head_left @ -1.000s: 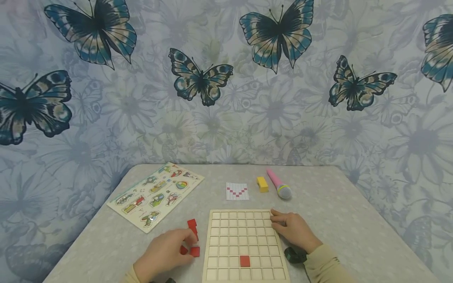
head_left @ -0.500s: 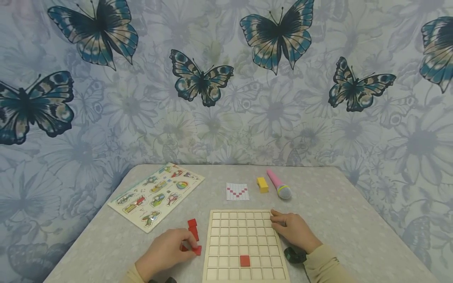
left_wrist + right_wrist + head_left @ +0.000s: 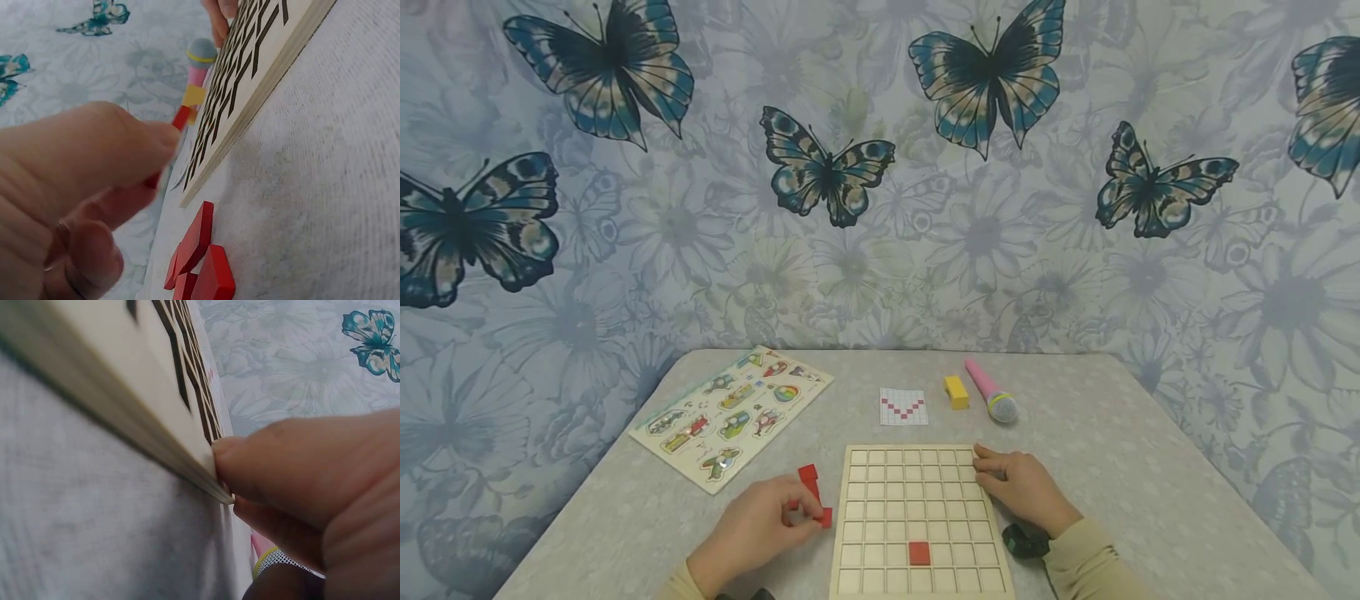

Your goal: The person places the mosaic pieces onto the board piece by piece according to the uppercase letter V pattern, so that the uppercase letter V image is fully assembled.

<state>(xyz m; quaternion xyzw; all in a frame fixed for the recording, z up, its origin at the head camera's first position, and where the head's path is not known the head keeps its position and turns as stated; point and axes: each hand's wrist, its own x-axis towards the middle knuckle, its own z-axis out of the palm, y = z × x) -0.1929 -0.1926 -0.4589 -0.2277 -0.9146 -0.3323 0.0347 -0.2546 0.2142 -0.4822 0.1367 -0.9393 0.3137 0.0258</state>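
Note:
My left hand (image 3: pixel 760 517) pinches a small red square tile (image 3: pixel 181 117) between thumb and fingers, just above the table and left of the wooden grid board (image 3: pixel 895 510). Several loose red tiles (image 3: pixel 199 237) lie under and beyond that hand, partly hidden by it in the head view. One red tile (image 3: pixel 919 553) sits in a cell in the board's lower middle. At the board's far right corner, my right hand (image 3: pixel 1028 492) grips the edge, the thumb (image 3: pixel 234 465) on top and a finger against the side.
Behind the board lies a pattern card (image 3: pixel 903 407) with a red V of squares. Beside it are a yellow block (image 3: pixel 956 392) and a pink toy microphone (image 3: pixel 992 392). A picture puzzle board (image 3: pixel 730 417) lies at the back left. A patterned wall (image 3: pixel 880 275) rises behind.
The left hand has taken hold of a red tile from the loose ones and lifted it slightly, moving a little toward the board. The right hand has stayed still.

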